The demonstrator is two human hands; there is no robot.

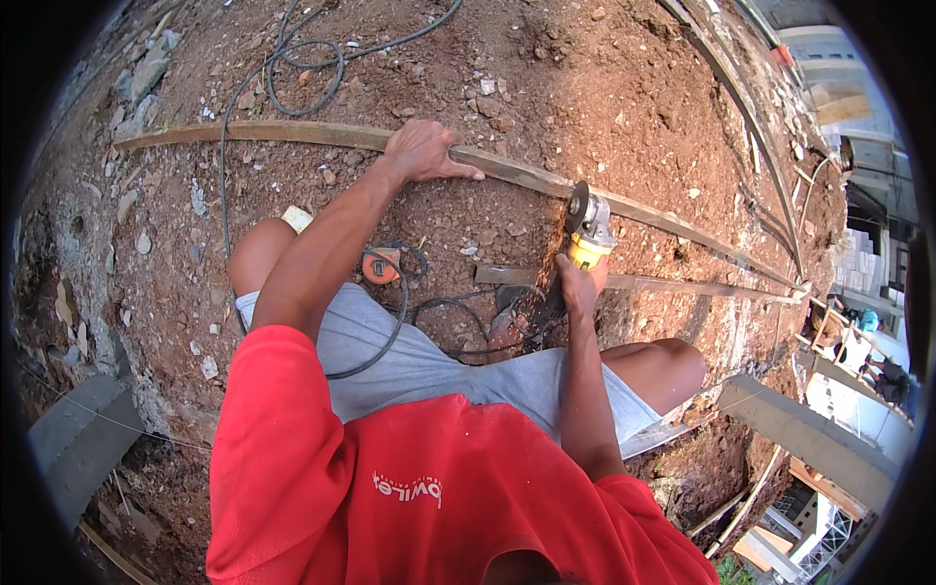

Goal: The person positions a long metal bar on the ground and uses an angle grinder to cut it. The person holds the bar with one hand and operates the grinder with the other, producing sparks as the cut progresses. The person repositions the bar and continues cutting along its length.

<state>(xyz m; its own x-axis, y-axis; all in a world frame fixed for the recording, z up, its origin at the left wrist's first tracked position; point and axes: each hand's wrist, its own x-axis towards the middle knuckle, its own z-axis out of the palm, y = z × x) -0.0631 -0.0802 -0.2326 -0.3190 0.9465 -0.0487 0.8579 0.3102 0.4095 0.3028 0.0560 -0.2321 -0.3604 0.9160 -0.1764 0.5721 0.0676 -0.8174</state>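
Observation:
My left hand [426, 151] is closed over a long narrow brown bar [263, 131] that lies across the dirt, its thumb stretched along the bar. In my right hand [582, 285] is a yellow and grey angle grinder [591, 244], gripped by its body. The grinder's dark disc [577, 206] stands on edge against the bar, to the right of my left hand. A stream of orange sparks [554, 252] falls from the disc toward my bent legs. Whether the disc has cut through the bar, I cannot tell.
An orange tape measure [380, 265] lies between my knees beside a looping dark cable [398, 322]. A second bar [682, 285] runs below the first to the right. More cable [341, 60] coils at upper left. Concrete beams [809, 429] flank me; rubble covers the dirt.

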